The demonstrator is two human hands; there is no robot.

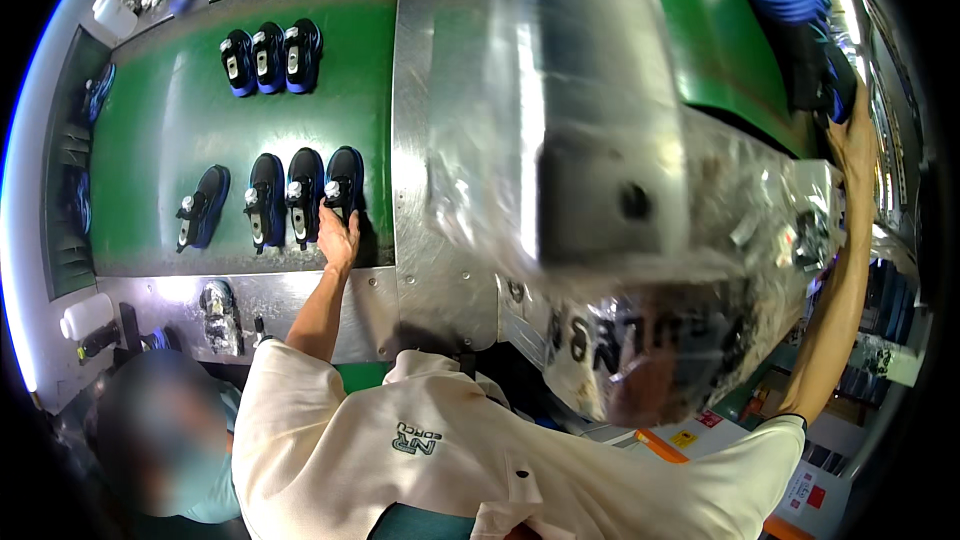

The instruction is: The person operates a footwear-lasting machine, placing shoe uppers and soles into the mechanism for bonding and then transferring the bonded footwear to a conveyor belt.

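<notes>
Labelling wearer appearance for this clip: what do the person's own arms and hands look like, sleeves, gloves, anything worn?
Both hands are bare: no gloves, rings or watch can be seen on the left hand or the right hand. The forearms are uncovered. The person wears a cream short-sleeved shirt with a small dark green logo on the back and a dark button; the right sleeve has a thin dark edge at its cuff.

A bright green conveyor belt carries black shoes with blue soles and white dials. Its frame is dull silver metal. The person's shirt is cream with a small dark green emblem. A black-and-blue striped shoe sits upper right.
</notes>
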